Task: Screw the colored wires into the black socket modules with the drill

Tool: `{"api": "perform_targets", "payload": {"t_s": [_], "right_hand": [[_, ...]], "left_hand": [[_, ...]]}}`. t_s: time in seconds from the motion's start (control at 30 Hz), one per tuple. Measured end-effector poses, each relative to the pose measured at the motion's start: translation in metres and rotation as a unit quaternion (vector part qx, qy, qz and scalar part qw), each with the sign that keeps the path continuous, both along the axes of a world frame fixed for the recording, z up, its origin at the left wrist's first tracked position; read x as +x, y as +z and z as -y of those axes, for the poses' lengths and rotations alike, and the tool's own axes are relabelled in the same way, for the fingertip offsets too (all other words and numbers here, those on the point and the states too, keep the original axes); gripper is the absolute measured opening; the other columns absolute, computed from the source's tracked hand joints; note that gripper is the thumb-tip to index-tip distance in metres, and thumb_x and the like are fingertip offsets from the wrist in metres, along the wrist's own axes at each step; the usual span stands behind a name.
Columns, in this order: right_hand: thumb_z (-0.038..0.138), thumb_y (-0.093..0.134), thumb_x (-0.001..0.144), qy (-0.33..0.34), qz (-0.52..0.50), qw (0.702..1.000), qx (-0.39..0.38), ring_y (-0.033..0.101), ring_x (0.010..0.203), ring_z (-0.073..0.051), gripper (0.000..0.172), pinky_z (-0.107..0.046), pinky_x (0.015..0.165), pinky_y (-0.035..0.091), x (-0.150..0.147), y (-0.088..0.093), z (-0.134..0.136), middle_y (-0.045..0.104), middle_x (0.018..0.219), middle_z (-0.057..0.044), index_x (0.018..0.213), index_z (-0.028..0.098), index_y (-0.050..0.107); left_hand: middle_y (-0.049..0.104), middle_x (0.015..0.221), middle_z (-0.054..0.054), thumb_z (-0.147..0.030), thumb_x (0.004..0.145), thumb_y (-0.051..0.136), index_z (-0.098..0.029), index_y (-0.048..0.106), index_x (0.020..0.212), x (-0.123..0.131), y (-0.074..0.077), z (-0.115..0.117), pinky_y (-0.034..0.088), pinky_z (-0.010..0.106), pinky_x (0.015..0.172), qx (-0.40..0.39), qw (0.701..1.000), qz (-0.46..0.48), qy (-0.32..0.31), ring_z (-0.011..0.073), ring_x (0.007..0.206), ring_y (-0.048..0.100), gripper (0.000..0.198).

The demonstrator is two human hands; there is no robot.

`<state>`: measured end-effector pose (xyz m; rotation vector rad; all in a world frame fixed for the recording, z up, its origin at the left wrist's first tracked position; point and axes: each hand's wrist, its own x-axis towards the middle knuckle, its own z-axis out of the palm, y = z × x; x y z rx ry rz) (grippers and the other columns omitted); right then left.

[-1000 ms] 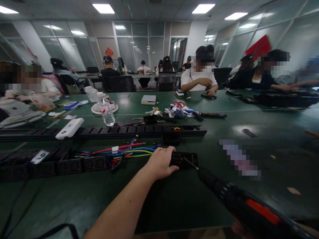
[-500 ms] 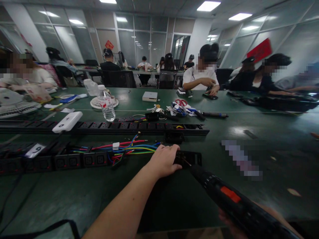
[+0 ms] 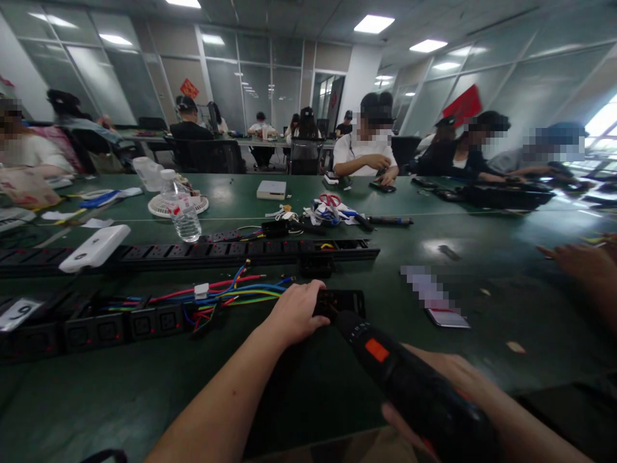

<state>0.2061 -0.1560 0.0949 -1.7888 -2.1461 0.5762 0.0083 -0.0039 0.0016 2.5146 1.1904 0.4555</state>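
Observation:
My left hand (image 3: 299,312) is closed around the left end of a black rectangular part (image 3: 355,301) and steadies it on the table. My right hand (image 3: 446,370) grips a black cordless screwdriver (image 3: 409,379) with an orange switch. Its bit (image 3: 332,310) points into that part, right beside my left fingertips; whether it sits on a screw is too small to tell. Loose red, blue and yellow-green wires (image 3: 255,292) run from a black power strip (image 3: 116,329) toward my left hand, which hides their ends.
Behind lies a second long power strip (image 3: 159,252) with a white device (image 3: 95,247) on it. A water bottle (image 3: 180,209), a bundle with red-handled scissors (image 3: 330,200) and a phone (image 3: 448,317) are around. A co-worker's hand (image 3: 583,267) rests at the right.
The screwdriver has moved left and inward, its bit now at the black part. The whole view has shifted right, and a co-worker's hand has appeared at the right edge.

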Motion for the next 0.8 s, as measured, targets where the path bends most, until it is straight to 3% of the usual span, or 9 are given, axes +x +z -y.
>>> {"api": "perform_targets", "payload": {"t_s": [0.03,0.1,0.23,0.5,0.8], "right_hand": [[0.017,0.061,0.078,0.029,-0.01,0.999,0.009,0.069,0.082,-0.018,0.02,-0.024,0.073,0.052,-0.007,0.015,-0.001,0.072,0.094,-0.001,0.096,0.024,0.068],[0.01,0.062,0.072,0.078,0.021,0.996,-0.048,0.067,0.082,-0.018,0.03,-0.025,0.075,0.05,-0.018,0.04,-0.005,0.071,0.095,0.0,0.098,0.024,0.068],[0.015,0.067,0.072,0.092,0.028,0.984,-0.149,0.065,0.07,-0.019,0.008,-0.023,0.062,0.047,-0.032,0.066,-0.017,0.068,0.076,-0.004,0.079,0.016,0.067],[0.013,0.066,0.071,0.098,-0.007,0.979,-0.177,0.063,0.065,-0.017,0.004,-0.021,0.057,0.046,-0.034,0.06,-0.017,0.066,0.07,-0.004,0.072,0.015,0.063],[0.011,0.07,0.066,0.07,0.017,0.977,-0.2,0.066,0.071,-0.019,0.017,-0.022,0.06,0.049,-0.029,0.063,-0.011,0.067,0.076,-0.004,0.082,0.016,0.066]], "left_hand": [[0.065,0.121,0.008,-0.037,0.08,0.074,-0.022,0.049,0.126,0.0,-0.001,0.0,0.043,0.038,0.096,0.001,1.0,0.004,0.001,0.0282,0.112,0.06,0.055],[0.063,0.127,0.009,-0.033,0.081,0.071,-0.021,0.051,0.128,0.0,-0.004,0.0,0.042,0.038,0.1,0.011,1.0,0.011,-0.003,0.0278,0.117,0.058,0.053],[0.061,0.13,0.008,-0.026,0.085,0.062,-0.021,0.053,0.126,0.001,-0.004,-0.001,0.043,0.037,0.1,0.016,0.999,0.01,-0.026,0.025,0.116,0.059,0.043],[0.062,0.128,0.008,-0.025,0.084,0.062,-0.021,0.053,0.125,0.003,-0.003,0.001,0.044,0.037,0.097,0.008,1.0,-0.006,-0.015,0.0256,0.113,0.059,0.043],[0.063,0.126,0.008,-0.021,0.08,0.066,-0.02,0.053,0.123,0.002,-0.001,0.007,0.044,0.037,0.097,0.036,0.999,0.007,-0.007,0.0259,0.114,0.06,0.045]]}}
